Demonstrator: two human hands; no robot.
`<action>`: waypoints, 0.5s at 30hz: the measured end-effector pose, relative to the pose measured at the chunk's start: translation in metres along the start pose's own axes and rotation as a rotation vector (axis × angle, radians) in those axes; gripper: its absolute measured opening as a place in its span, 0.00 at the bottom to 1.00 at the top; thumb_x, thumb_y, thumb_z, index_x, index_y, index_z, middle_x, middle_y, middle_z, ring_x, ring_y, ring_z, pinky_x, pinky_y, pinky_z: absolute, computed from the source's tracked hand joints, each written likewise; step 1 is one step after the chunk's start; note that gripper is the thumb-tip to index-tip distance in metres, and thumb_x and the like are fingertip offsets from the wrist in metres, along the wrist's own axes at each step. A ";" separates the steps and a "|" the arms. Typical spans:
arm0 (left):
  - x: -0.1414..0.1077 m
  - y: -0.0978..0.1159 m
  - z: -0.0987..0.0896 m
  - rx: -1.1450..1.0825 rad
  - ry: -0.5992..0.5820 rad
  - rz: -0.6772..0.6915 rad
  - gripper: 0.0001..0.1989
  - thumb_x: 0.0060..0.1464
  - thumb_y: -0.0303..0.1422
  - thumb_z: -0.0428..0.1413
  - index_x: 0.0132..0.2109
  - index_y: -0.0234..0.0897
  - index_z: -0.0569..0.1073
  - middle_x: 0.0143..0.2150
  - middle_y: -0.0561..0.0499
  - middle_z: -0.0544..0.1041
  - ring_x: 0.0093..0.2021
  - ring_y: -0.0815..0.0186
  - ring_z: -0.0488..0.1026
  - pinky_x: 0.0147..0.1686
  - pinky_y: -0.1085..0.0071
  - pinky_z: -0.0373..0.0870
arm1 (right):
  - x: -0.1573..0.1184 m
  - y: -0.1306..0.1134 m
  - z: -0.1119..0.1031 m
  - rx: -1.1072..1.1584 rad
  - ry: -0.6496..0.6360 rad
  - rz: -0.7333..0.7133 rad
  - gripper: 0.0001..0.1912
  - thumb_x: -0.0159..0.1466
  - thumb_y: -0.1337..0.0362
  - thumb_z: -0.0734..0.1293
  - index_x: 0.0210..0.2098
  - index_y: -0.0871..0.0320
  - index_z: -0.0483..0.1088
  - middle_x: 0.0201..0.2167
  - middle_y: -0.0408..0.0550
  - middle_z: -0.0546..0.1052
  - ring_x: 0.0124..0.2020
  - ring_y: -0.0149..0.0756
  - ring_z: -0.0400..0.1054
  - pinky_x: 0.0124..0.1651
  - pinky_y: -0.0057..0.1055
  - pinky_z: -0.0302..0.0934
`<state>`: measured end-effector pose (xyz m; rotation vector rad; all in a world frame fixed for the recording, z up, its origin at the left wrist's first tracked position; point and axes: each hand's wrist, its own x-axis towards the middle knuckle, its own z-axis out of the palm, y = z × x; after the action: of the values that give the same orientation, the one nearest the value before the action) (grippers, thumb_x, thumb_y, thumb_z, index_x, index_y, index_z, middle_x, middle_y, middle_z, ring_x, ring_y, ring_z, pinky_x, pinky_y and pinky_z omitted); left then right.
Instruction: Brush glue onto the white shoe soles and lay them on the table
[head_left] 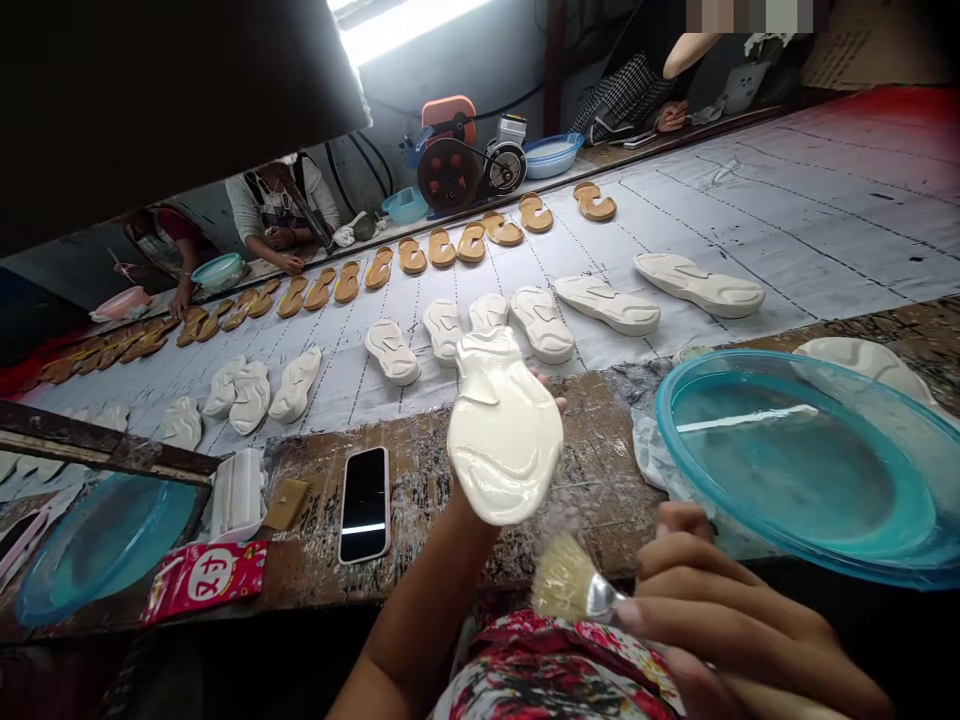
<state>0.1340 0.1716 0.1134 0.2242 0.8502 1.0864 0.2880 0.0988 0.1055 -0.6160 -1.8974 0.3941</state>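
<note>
A glossy wet cream shoe sole (pixel 504 440) lies on my left hand (pixel 553 392), which supports it from beneath; only a few fingertips show past its right edge. My right hand (pixel 739 610) is closed around the handle of a brush. The brush (pixel 566 580) has pale bristles and a metal collar, and sits below and right of the sole, apart from it. Right of the sole stands a blue basin (pixel 795 455) of cloudy liquid. Beyond the sole, a row of white soles (pixel 544 325) lies on the white sheet (pixel 750 220).
Brown soles (pixel 442 248) line the far side, near a motor machine (pixel 450 170). A phone (pixel 365 505), a red packet (pixel 206 580) and another blue basin (pixel 112 540) lie left. Other people (pixel 281 205) work across the belt. A dark panel (pixel 165 110) hangs upper left.
</note>
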 end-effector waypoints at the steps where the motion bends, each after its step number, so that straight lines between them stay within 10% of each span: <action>1: -0.002 0.002 0.003 0.023 0.008 -0.046 0.31 0.58 0.44 0.29 0.54 0.37 0.67 0.62 0.50 0.60 0.60 0.55 0.59 0.61 0.52 0.45 | 0.000 0.000 -0.002 0.018 0.010 -0.005 0.06 0.60 0.71 0.58 0.34 0.60 0.65 0.21 0.40 0.69 0.29 0.25 0.66 0.47 0.30 0.57; 9: -0.015 0.006 0.020 0.145 -0.065 -0.123 0.23 0.60 0.39 0.37 0.51 0.34 0.70 0.62 0.50 0.61 0.63 0.54 0.52 0.62 0.53 0.29 | 0.002 0.008 0.004 -0.012 0.029 0.097 0.05 0.60 0.69 0.59 0.35 0.57 0.66 0.24 0.41 0.72 0.32 0.28 0.69 0.47 0.31 0.61; 15: 0.010 0.010 -0.030 0.027 0.102 -0.029 0.28 0.60 0.39 0.34 0.47 0.24 0.71 0.49 0.34 0.71 0.59 0.42 0.57 0.56 0.38 0.44 | -0.009 0.026 -0.001 0.023 0.119 -0.037 0.06 0.61 0.67 0.58 0.35 0.60 0.65 0.22 0.42 0.70 0.29 0.28 0.67 0.50 0.33 0.58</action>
<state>0.1084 0.1775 0.0938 0.1800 0.9569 1.0670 0.2979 0.1147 0.0848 -0.5757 -1.7856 0.3469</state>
